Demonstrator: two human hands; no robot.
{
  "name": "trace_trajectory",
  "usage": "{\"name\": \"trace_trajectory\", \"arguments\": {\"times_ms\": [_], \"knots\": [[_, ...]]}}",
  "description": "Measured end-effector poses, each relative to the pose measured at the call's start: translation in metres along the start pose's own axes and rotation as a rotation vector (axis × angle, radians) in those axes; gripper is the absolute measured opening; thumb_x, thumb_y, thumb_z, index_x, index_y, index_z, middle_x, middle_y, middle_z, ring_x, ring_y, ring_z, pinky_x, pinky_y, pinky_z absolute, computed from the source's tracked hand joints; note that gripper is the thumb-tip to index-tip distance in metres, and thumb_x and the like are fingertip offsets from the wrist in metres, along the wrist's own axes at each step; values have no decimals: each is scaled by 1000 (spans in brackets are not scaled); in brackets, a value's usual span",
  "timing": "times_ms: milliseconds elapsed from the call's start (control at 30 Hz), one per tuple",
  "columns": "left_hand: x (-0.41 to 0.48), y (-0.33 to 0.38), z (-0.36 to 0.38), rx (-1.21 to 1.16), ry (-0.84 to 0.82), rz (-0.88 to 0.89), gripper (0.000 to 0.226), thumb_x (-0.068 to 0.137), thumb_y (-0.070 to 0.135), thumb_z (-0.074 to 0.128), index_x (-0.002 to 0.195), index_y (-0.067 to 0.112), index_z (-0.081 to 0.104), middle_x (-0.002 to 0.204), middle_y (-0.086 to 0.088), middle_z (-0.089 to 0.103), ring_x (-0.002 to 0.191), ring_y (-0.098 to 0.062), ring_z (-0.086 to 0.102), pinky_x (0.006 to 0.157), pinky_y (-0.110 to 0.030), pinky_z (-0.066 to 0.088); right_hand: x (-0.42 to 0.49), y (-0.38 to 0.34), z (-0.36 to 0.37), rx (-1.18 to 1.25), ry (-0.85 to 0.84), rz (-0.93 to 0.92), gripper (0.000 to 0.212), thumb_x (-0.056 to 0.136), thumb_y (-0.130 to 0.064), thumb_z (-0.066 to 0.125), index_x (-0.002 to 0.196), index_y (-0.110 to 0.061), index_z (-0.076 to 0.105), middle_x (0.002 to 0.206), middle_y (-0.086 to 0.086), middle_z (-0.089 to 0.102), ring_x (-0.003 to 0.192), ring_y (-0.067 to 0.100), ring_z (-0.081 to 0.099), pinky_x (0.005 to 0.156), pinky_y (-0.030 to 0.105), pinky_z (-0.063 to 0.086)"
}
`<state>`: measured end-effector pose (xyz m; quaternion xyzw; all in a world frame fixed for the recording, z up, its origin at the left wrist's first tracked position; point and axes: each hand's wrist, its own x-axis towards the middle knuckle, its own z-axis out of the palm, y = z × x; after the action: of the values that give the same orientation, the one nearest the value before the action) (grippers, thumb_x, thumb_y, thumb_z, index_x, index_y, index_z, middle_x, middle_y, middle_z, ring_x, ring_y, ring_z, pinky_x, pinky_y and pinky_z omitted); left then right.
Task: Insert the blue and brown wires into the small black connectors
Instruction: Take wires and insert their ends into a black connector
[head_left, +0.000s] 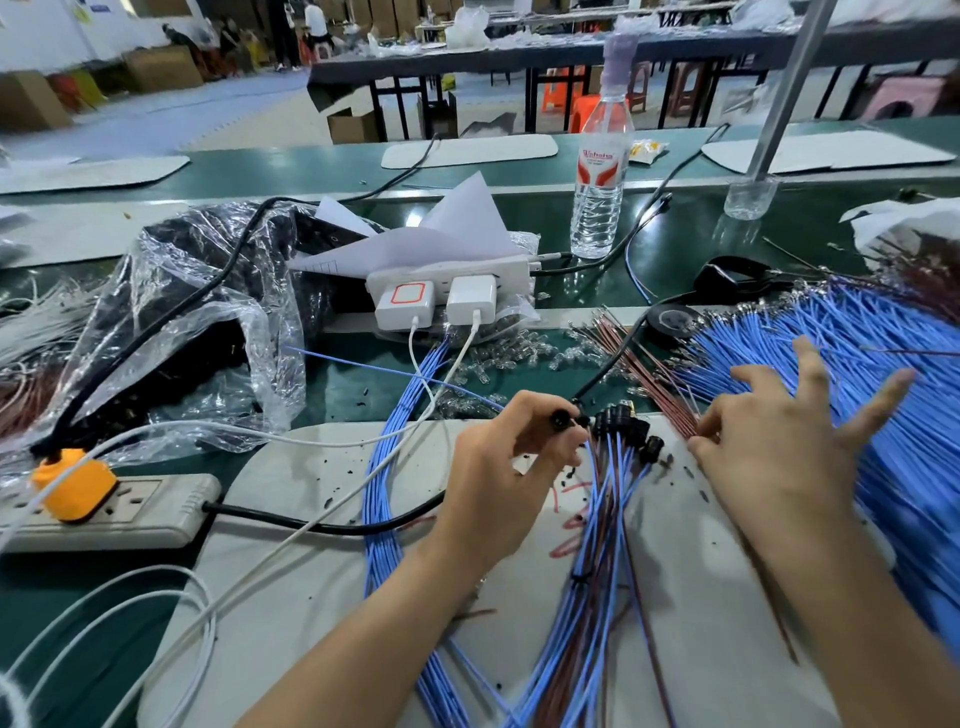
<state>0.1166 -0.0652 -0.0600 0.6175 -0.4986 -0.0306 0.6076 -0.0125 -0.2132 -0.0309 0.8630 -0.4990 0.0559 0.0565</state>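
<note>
Pinching connector (560, 419): left hand (511, 460).

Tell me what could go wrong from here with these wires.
The right hand pinches into a dense fan of brown wires, so it may drag several or tangle them. The black connector in the left hand sits close to the finished bunch, whose wires could snag. The water bottle stands beside a loaded power strip.

Blue wires (831, 332), brown wires (655, 380), blk connectors (623, 422) (orange plug (72, 483))
</note>
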Motion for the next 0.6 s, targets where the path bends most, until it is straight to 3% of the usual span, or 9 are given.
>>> {"name": "trace_trajectory", "arguments": {"times_ms": [133, 233, 467, 600], "knots": [[-1, 1, 1, 20, -13, -14, 12, 88, 18, 63, 98, 11, 61, 79, -2, 71, 68, -8, 69, 66, -34, 57, 1, -6, 3, -123, -60, 9, 10, 85, -36, 63, 76, -34, 63, 142, -11, 41, 146, 27, -3, 94, 64, -27], [-1, 3, 1, 15, -12, -25, 10, 88, 20, 62, 98, 17, 59, 79, -3, 71, 69, -10, 69, 66, -36, 58, 2, -5, 5, -141, -73, 0, 10, 85, -29, 63, 76, -32, 61, 138, -10, 45, 146, 27, -1, 95, 65, -23], [-1, 5, 2, 32, -22, -29, 11, 88, 19, 62, 98, 17, 59, 79, -3, 71, 68, -9, 69, 68, -34, 58, 4, -5, 7, -107, -54, -13, 13, 85, -32, 62, 73, -32, 61, 142, -9, 42, 146, 26, -6, 94, 64, -26], [-2, 5, 3, 58, -25, -32, 12, 88, 21, 62, 99, 16, 62, 79, -3, 72, 68, -11, 69, 67, -35, 57, 4, -7, 7, -75, -38, -30, 25, 82, -48, 64, 65, -31, 56, 142, -7, 43, 146, 25, -7, 94, 61, -31]]}}
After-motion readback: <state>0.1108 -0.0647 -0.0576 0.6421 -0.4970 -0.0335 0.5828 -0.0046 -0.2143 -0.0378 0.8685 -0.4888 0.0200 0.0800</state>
